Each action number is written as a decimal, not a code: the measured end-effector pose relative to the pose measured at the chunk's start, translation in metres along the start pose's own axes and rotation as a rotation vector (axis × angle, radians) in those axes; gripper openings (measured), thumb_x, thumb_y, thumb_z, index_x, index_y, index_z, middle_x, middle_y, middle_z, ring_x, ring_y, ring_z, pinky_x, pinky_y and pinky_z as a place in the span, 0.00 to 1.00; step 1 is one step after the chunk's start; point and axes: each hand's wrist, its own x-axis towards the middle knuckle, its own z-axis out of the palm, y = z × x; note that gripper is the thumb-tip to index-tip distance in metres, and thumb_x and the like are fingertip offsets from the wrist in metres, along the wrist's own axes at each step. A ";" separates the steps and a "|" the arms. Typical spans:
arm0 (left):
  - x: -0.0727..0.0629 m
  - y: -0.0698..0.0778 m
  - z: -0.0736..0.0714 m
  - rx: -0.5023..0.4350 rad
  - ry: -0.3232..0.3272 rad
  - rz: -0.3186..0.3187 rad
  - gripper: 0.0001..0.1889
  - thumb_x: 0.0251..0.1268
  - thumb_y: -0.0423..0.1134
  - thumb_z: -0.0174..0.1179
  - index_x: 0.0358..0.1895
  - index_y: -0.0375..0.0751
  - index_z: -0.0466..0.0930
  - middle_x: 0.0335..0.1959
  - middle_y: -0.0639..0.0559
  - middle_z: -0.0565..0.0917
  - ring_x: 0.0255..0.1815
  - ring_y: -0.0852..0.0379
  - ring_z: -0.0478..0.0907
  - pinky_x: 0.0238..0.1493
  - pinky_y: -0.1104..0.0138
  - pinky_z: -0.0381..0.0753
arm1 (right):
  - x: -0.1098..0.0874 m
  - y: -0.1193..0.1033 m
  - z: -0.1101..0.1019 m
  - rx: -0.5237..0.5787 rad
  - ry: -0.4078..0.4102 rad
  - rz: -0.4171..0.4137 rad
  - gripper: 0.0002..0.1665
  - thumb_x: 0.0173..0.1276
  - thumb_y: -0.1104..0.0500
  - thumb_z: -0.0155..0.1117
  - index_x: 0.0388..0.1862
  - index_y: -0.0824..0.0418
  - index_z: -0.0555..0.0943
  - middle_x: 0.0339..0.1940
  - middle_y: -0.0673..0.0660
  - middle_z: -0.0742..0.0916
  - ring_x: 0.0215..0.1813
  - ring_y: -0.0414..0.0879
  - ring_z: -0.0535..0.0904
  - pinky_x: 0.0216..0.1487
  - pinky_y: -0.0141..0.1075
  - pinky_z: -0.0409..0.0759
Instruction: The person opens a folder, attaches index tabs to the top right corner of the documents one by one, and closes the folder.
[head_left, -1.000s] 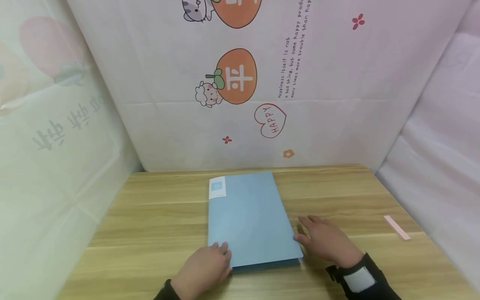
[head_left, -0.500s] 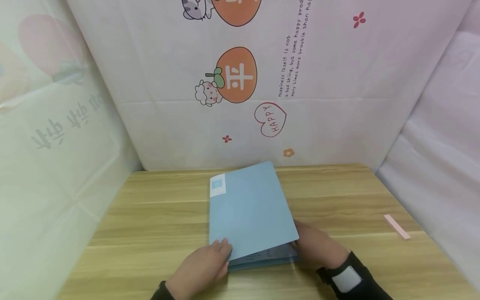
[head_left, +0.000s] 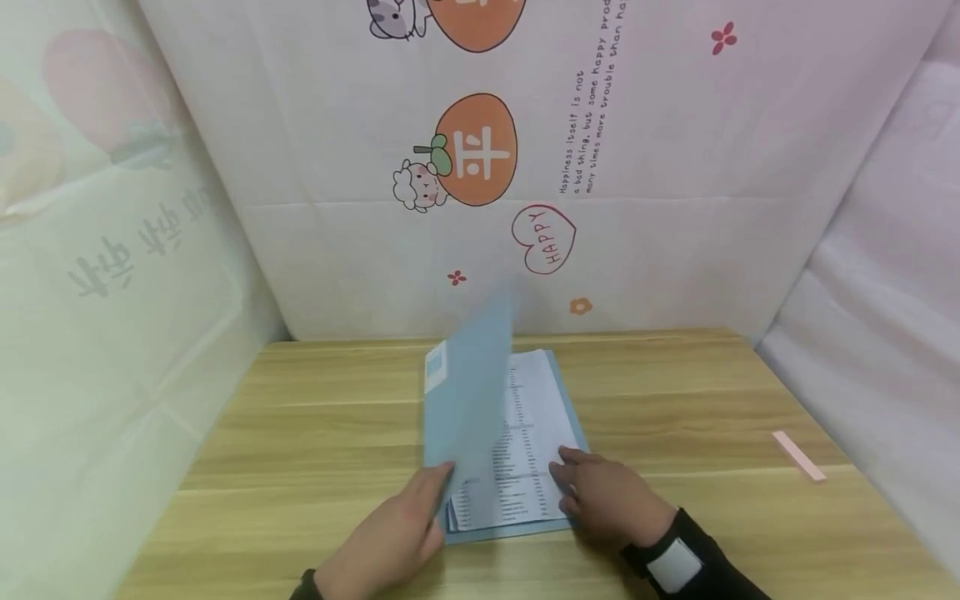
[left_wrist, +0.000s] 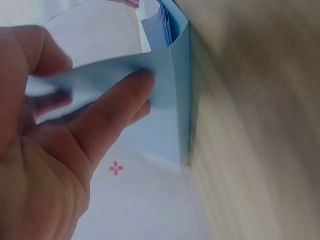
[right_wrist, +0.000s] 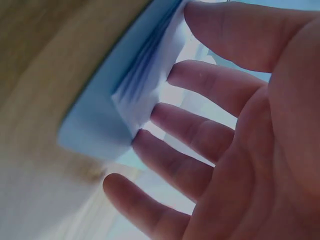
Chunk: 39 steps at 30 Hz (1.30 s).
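A light blue folder (head_left: pixel 472 400) stands partly open on the wooden table, its front cover swung up and tilted left. Printed sheets (head_left: pixel 525 442) lie inside on the back cover. At the folder's lower left, my left hand (head_left: pixel 393 529) touches the outside of the raised cover near the spine; in the left wrist view its thumb and bent fingers lie along the cover (left_wrist: pixel 155 115). My right hand (head_left: pixel 611 496) rests at the right edge of the sheets, fingers spread. In the right wrist view its fingertips are right at the paper stack (right_wrist: pixel 145 75), holding nothing.
A pale pink strip (head_left: pixel 798 456) lies on the table (head_left: pixel 315 442) to the right. White printed cloth (head_left: pixel 360 267) hangs behind the table's far edge, with more cloth along both sides. A small white label (head_left: pixel 436 367) sits on the cover's upper left.
The folder's front cover has swung up and to the left, showing the printed sheets. My right hand has moved left from beside the folder onto the sheets' edge; my left hand has shifted slightly left.
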 end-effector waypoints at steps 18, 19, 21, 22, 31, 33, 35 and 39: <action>-0.016 -0.003 -0.035 -0.656 0.295 -0.494 0.22 0.77 0.34 0.45 0.68 0.34 0.56 0.59 0.37 0.73 0.58 0.41 0.75 0.56 0.50 0.76 | -0.008 0.009 -0.006 0.003 -0.034 0.078 0.25 0.67 0.49 0.67 0.60 0.58 0.83 0.63 0.60 0.81 0.67 0.56 0.73 0.62 0.54 0.72; -0.018 -0.004 -0.040 -0.628 0.315 -0.524 0.21 0.77 0.36 0.45 0.68 0.33 0.57 0.57 0.37 0.74 0.55 0.41 0.76 0.55 0.49 0.76 | -0.009 0.009 -0.006 -0.003 -0.035 0.074 0.25 0.67 0.49 0.67 0.59 0.58 0.83 0.63 0.60 0.81 0.67 0.56 0.73 0.62 0.54 0.72; -0.020 -0.007 -0.051 -0.586 0.391 -0.529 0.29 0.77 0.36 0.44 0.75 0.37 0.47 0.65 0.38 0.70 0.63 0.42 0.70 0.63 0.48 0.68 | -0.009 0.010 -0.006 -0.017 -0.030 0.065 0.24 0.67 0.48 0.67 0.59 0.58 0.83 0.63 0.60 0.81 0.66 0.55 0.74 0.62 0.54 0.72; -0.021 -0.008 -0.056 -0.590 0.435 -0.520 0.32 0.77 0.35 0.44 0.78 0.39 0.42 0.66 0.39 0.68 0.62 0.45 0.70 0.63 0.53 0.69 | -0.010 0.011 -0.006 -0.022 -0.027 0.061 0.24 0.67 0.48 0.67 0.59 0.58 0.83 0.62 0.60 0.81 0.66 0.55 0.74 0.62 0.54 0.72; -0.035 -0.022 -0.077 -0.357 0.775 -0.420 0.47 0.61 0.26 0.56 0.80 0.55 0.43 0.77 0.55 0.52 0.55 0.47 0.73 0.37 0.66 0.78 | -0.011 0.009 -0.009 -0.010 -0.024 0.045 0.25 0.68 0.50 0.67 0.59 0.61 0.83 0.62 0.62 0.81 0.66 0.57 0.74 0.63 0.54 0.71; -0.037 -0.028 -0.078 -0.185 0.804 -0.330 0.40 0.56 0.27 0.56 0.76 0.44 0.58 0.77 0.45 0.50 0.69 0.38 0.60 0.50 0.53 0.77 | -0.012 0.009 -0.009 -0.008 -0.023 0.043 0.24 0.68 0.51 0.67 0.59 0.61 0.83 0.62 0.62 0.81 0.67 0.57 0.73 0.63 0.55 0.71; -0.038 -0.035 -0.077 0.046 0.807 -0.254 0.32 0.51 0.29 0.54 0.66 0.33 0.71 0.75 0.35 0.52 0.70 0.33 0.56 0.54 0.40 0.69 | -0.012 0.009 -0.008 -0.006 -0.025 0.043 0.25 0.68 0.51 0.67 0.59 0.61 0.82 0.63 0.62 0.81 0.67 0.57 0.73 0.63 0.55 0.71; -0.040 -0.041 -0.077 0.372 0.658 -0.245 0.20 0.48 0.32 0.57 0.47 0.31 0.83 0.70 0.28 0.61 0.72 0.26 0.51 0.60 0.29 0.51 | -0.011 0.009 -0.008 -0.007 -0.033 0.055 0.25 0.68 0.50 0.67 0.60 0.60 0.82 0.64 0.62 0.80 0.67 0.57 0.73 0.63 0.54 0.71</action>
